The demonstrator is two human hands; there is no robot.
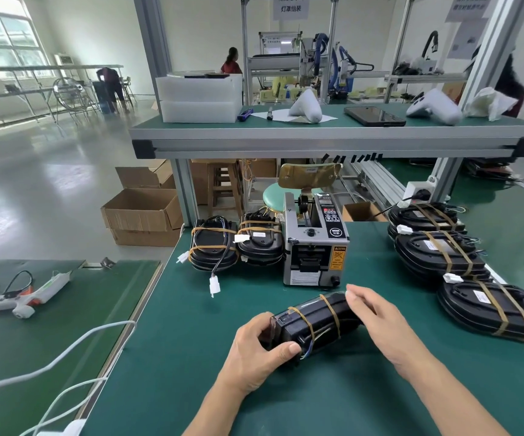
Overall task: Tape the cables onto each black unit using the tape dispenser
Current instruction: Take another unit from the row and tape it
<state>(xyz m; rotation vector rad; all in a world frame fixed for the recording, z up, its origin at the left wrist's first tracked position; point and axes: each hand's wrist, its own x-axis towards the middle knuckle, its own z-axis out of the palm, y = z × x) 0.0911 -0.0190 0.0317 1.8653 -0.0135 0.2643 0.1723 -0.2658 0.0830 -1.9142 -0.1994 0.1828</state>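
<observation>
A black unit (317, 322) with cables and two tan bands lies tilted on the green table (191, 357), just in front of the grey tape dispenser (315, 247). My left hand (260, 350) grips its near left end, thumb curled along the front edge. My right hand (377, 313) lies over its far right end with fingers fairly straight, touching the top. Two banded black units (213, 250) stand left of the dispenser, with white connectors hanging off them. A stack of banded units (436, 247) and another unit (490, 306) lie at the right.
An upper shelf (333, 133) carries foam blocks, a phone and white controllers. Short black tape strips (351, 158) hang from the shelf's front edge. A glue gun (28, 297) lies on the left table. White cables (65, 357) cross the left gap. Cardboard boxes (141, 215) stand on the floor.
</observation>
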